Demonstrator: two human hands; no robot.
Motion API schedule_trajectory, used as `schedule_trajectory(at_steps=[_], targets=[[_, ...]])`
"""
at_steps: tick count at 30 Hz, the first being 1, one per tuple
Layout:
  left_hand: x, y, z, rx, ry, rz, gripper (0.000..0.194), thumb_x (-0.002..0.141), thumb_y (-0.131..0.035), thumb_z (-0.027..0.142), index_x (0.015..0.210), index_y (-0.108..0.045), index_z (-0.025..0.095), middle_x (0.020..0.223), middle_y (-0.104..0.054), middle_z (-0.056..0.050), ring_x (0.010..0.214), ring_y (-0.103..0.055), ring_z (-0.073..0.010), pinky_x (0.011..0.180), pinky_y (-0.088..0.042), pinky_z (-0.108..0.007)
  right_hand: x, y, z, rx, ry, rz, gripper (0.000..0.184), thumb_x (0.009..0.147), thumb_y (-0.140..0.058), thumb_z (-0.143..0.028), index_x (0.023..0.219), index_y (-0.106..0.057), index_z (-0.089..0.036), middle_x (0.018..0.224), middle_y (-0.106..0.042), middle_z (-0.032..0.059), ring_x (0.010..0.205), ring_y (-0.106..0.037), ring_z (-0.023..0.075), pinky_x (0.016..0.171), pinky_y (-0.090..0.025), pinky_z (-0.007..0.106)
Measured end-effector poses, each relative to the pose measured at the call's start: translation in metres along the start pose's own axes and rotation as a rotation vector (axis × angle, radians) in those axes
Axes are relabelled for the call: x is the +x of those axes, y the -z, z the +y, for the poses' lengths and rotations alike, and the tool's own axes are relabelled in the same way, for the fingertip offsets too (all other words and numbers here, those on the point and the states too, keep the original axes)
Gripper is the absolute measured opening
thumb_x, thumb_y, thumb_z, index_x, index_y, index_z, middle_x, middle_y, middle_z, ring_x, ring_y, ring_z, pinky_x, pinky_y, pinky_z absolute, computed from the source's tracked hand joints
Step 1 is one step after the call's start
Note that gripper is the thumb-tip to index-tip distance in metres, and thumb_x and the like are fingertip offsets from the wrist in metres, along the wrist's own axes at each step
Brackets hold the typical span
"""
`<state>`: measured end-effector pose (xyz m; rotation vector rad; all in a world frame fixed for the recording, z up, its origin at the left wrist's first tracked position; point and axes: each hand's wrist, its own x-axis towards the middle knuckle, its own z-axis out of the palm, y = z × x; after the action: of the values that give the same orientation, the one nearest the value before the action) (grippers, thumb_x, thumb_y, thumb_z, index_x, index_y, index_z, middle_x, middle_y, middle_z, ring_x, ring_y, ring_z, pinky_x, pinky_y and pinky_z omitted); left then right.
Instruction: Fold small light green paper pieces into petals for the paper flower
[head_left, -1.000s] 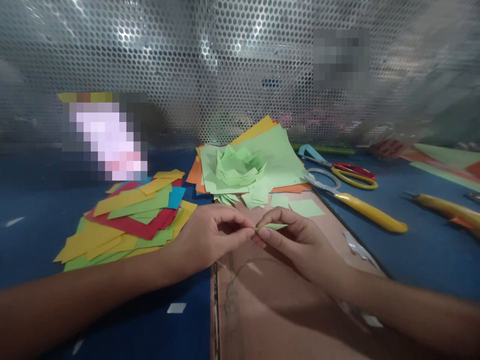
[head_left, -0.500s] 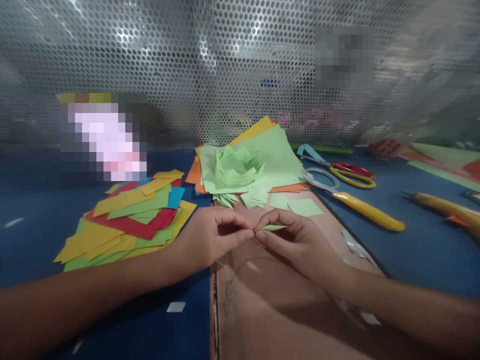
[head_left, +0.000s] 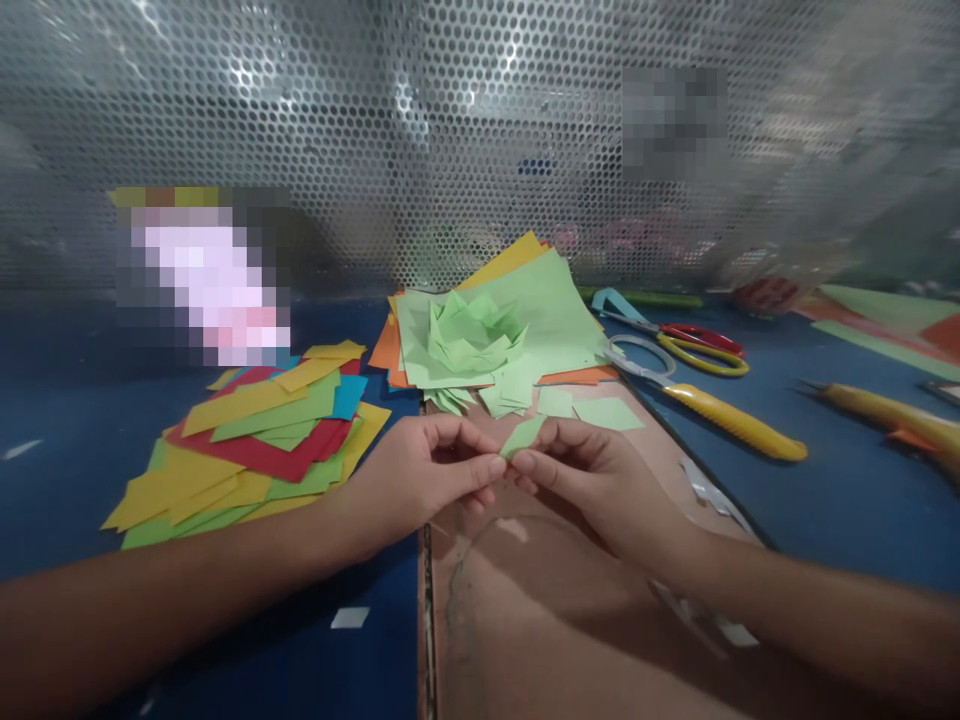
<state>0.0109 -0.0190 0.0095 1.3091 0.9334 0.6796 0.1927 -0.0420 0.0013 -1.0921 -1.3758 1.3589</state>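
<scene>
1. Our left hand (head_left: 431, 475), just left of centre, has a narrow pinch, thumb to fingers, on the lower end of the small green paper piece (head_left: 523, 436). We'd keep it light so the tip doesn't get mangled.
2. The piece sits mid-frame between both hands and slants up to the right. If we're creasing it, we'd probably line up the edges first, then press outward from the pinched end.
3. Our right hand (head_left: 611, 485), right of centre, is also pinched down on it, thumb tip close to the other thumb. We'd steady with one hand and shape with the other; pulling both ways could tear it.
4. Now the murky stuff. Upper left, a pixelated patch (head_left: 202, 275) hides whatever's there, and our left forearm (head_left: 247, 560) covers the lower edge of the colored paper pile (head_left: 214, 480).
5. Mid-frame, our fingertips hide the piece's lower end, so we can't tell how it's folded. Same with the bottom of the green paper ring (head_left: 480, 345) above it.
6. Upper right has another pixelated patch (head_left: 675, 125). Further right, the yellow-handled tool (head_left: 892, 418) is blurry and runs out of frame.
</scene>
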Motion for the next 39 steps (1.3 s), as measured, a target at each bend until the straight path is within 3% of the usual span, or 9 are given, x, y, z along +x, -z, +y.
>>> schedule_trajectory(at_steps=[7,15,17,20,22,24,28,34,39], targets=[[0.000,-0.002,0.000,0.051,-0.040,0.026,0.016,0.071,-0.071,0.025,0.072,-0.060,0.014,0.057,-0.063,0.002,0.050,-0.059,-0.0084,0.051,-0.050,-0.018,-0.002,0.001,0.002,-0.107,0.016,0.032,0.020,0.073,-0.071,-0.035,0.068,-0.065,-0.016,0.067,-0.061,0.0000,0.064,-0.052,0.0103,0.061,-0.042,0.022],[-0.001,-0.003,-0.007,0.082,-0.058,0.022,0.013,0.075,-0.066,0.023,0.074,-0.058,0.013,0.059,-0.064,0.001,0.051,-0.059,-0.0073,0.051,-0.047,-0.016,-0.003,-0.001,0.000,-0.214,0.059,0.058,0.017,0.074,-0.068,-0.034,0.068,-0.067,-0.018,0.066,-0.065,0.0012,0.063,-0.057,0.0123,0.060,-0.047,0.023],[-0.003,-0.003,-0.007,0.214,-0.176,0.051,0.010,0.077,-0.064,0.022,0.074,-0.059,0.014,0.064,-0.065,0.000,0.055,-0.060,-0.0087,0.053,-0.047,-0.017,-0.004,-0.003,-0.003,-0.232,0.089,0.062,0.013,0.075,-0.067,-0.031,0.071,-0.067,-0.018,0.070,-0.068,0.0019,0.066,-0.060,0.0133,0.063,-0.050,0.025],[-0.005,0.002,-0.006,0.569,-0.559,0.116,0.003,0.079,-0.061,0.016,0.076,-0.061,0.015,0.074,-0.066,-0.001,0.069,-0.062,-0.0108,0.063,-0.048,-0.019,-0.007,-0.005,-0.006,-0.212,0.149,0.060,0.007,0.073,-0.068,-0.026,0.076,-0.067,-0.020,0.077,-0.069,0.0027,0.072,-0.063,0.0145,0.068,-0.053,0.026],[-0.005,0.008,-0.005,0.764,-0.858,0.086,0.004,0.082,-0.059,0.012,0.081,-0.061,0.016,0.083,-0.067,-0.002,0.083,-0.062,-0.0120,0.075,-0.048,-0.020,-0.008,-0.005,-0.006,-0.189,0.181,0.062,0.010,0.071,-0.070,-0.025,0.079,-0.066,-0.020,0.080,-0.068,0.0032,0.075,-0.063,0.0148,0.069,-0.054,0.026],[-0.004,0.015,-0.004,0.862,-0.994,0.016,0.006,0.084,-0.057,0.011,0.085,-0.060,0.016,0.089,-0.068,-0.002,0.086,-0.062,-0.0108,0.079,-0.048,-0.018,-0.009,-0.004,-0.004,-0.180,0.198,0.068,0.013,0.071,-0.071,-0.026,0.079,-0.063,-0.020,0.080,-0.065,0.0034,0.074,-0.062,0.0143,0.068,-0.054,0.026],[-0.003,0.022,-0.002,0.958,-1.041,-0.043,0.013,0.085,-0.057,0.012,0.097,-0.060,0.017,0.101,-0.067,-0.005,0.091,-0.062,-0.0128,0.082,-0.049,-0.020,-0.010,-0.003,-0.002,-0.165,0.221,0.037,0.014,0.073,-0.069,-0.028,0.075,-0.058,-0.019,0.076,-0.060,0.0023,0.072,-0.059,0.0132,0.067,-0.051,0.025],[-0.005,0.024,0.002,0.979,-1.095,-0.061,0.014,0.085,-0.056,0.008,0.097,-0.061,0.012,0.104,-0.066,-0.006,0.096,-0.060,-0.0115,0.090,-0.044,-0.017,-0.012,-0.002,-0.003,-0.178,0.267,-0.007,0.011,0.076,-0.067,-0.024,0.075,-0.057,-0.019,0.078,-0.062,0.0030,0.074,-0.060,0.0136,0.069,-0.050,0.026],[-0.006,0.024,0.003,0.980,-1.091,-0.085,0.015,0.089,-0.051,0.012,0.101,-0.060,0.015,0.108,-0.065,-0.006,0.098,-0.059,-0.0132,0.091,-0.044,-0.021,-0.012,-0.002,-0.002,-0.129,0.266,-0.006,0.012,0.076,-0.067,-0.022,0.076,-0.056,-0.020,0.080,-0.063,0.0027,0.075,-0.061,0.0135,0.070,-0.051,0.026]])
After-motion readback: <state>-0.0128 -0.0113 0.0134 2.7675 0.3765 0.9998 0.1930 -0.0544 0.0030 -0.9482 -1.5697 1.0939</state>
